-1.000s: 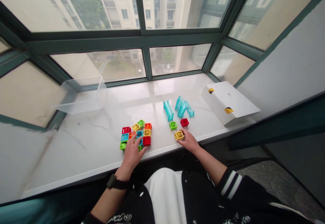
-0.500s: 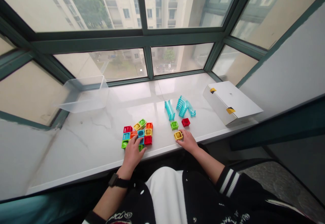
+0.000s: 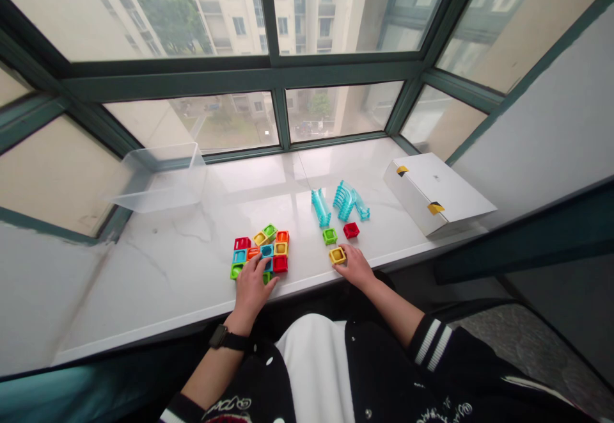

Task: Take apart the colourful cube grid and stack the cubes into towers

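From the head camera, the left hand (image 3: 252,292) lies over a tight cluster of coloured blocks (image 3: 259,253) on the marble sill (image 3: 144,269), fingers loosely curled on top; I can't tell whether it grips any. The right hand (image 3: 355,267), half-closed, has its fingertips against a yellow block (image 3: 337,255), with no clear grip either. Just beyond sit a green block (image 3: 329,237) and a red block (image 3: 351,230), then teal track pieces (image 3: 340,202). Farther off are a clear plastic tub (image 3: 160,176) and a white box (image 3: 434,196). Both hands are at the blocks; lifting one would call for closing the fingers around it.
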### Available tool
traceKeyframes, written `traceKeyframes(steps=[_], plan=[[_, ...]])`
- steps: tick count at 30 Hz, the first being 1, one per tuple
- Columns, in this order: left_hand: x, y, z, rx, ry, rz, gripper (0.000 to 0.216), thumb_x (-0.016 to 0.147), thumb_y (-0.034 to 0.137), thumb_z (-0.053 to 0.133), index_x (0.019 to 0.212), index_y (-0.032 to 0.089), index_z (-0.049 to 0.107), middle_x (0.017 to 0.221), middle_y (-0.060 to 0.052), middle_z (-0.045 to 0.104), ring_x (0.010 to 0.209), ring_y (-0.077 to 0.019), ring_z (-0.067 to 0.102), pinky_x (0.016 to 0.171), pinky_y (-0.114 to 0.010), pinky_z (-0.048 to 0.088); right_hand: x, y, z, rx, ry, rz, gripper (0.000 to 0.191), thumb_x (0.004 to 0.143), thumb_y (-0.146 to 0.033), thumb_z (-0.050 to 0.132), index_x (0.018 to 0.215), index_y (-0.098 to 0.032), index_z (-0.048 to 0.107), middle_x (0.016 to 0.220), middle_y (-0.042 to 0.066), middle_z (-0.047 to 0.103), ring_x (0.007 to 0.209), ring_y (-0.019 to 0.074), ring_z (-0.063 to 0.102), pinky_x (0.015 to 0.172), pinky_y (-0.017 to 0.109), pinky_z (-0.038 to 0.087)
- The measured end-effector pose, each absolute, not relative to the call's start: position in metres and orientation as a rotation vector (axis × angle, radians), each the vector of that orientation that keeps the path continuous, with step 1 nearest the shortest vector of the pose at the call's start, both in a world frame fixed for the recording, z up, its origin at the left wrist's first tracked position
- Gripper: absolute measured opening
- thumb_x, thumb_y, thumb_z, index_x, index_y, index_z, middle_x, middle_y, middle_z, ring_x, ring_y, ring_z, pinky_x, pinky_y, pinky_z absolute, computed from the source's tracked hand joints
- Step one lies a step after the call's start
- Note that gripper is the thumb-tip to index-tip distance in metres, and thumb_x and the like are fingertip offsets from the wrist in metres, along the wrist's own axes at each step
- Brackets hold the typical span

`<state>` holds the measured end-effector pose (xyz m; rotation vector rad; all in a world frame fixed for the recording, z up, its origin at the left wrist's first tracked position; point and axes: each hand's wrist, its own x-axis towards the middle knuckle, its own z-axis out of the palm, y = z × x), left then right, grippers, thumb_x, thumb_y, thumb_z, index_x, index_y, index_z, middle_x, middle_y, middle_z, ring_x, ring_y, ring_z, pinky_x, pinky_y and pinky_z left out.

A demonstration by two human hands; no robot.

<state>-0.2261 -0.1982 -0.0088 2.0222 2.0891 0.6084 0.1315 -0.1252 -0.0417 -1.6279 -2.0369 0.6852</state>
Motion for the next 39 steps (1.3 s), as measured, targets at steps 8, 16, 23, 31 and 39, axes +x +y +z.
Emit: traceKeyframes(steps=[8, 16, 23, 31, 39], plan=[[-0.226, -0.199, -0.007, 2.006, 2.078, 0.621, 0.049, 0.084, 0.034, 0.076, 0.132, 0.028, 0.067, 0.149, -0.012, 0.059, 0.136, -0.0376, 0.056, 0.114, -0.056, 0.047, 0.136, -0.126, -0.041, -1.577, -2.020, 0.710, 0.076, 0.078, -0.038, 0.082, 0.147, -0.024, 0.052, 0.138, 0.013, 0.062, 0.126, 0.0331, 0.061, 0.114, 0.054, 0.047], [-0.224, -0.198, -0.002, 2.013, 2.098, 0.565, 0.050, 0.085, 0.033, 0.077, 0.133, 0.026, 0.066, 0.147, -0.014, 0.060, 0.135, -0.0377, 0.057, 0.112, -0.056, 0.048, 0.139, -0.121, -0.014, -1.460, -1.989, 0.576, 0.050, 0.096, -0.044, 0.063, 0.142, -0.025, 0.060, 0.136, 0.014, 0.062, 0.128, 0.0344, 0.059, 0.114, 0.056, 0.047], [-0.222, -0.198, 0.001, 2.011, 2.110, 0.552, 0.051, 0.084, 0.031, 0.078, 0.133, 0.027, 0.066, 0.146, -0.012, 0.061, 0.134, -0.0357, 0.057, 0.114, -0.054, 0.048, 0.099, -0.112, 0.008, -1.642, -2.181, 0.422, 0.050, 0.095, -0.047, 0.068, 0.140, -0.025, 0.067, 0.149, 0.017, 0.056, 0.136, 0.0397, 0.051, 0.116, 0.057, 0.040], [-0.223, -0.198, -0.002, 2.016, 2.133, 0.510, 0.051, 0.084, 0.033, 0.079, 0.133, 0.026, 0.066, 0.147, -0.013, 0.061, 0.136, -0.0354, 0.057, 0.114, -0.052, 0.048, 0.076, -0.112, 0.019, -1.920, -2.325, 0.374, 0.064, 0.099, -0.064, 0.061, 0.152, -0.028, 0.059, 0.164, 0.018, 0.043, 0.148, 0.0394, 0.039, 0.120, 0.054, 0.030], [-0.223, -0.198, -0.003, 2.044, 2.125, 0.534, 0.050, 0.086, 0.033, 0.078, 0.134, 0.026, 0.065, 0.147, -0.013, 0.061, 0.134, -0.0353, 0.057, 0.113, -0.052, 0.048, 0.082, -0.109, 0.013, -1.893, -2.350, 0.361, 0.062, 0.098, -0.062, 0.063, 0.151, -0.030, 0.060, 0.163, 0.017, 0.044, 0.146, 0.0381, 0.041, 0.120, 0.053, 0.030]])
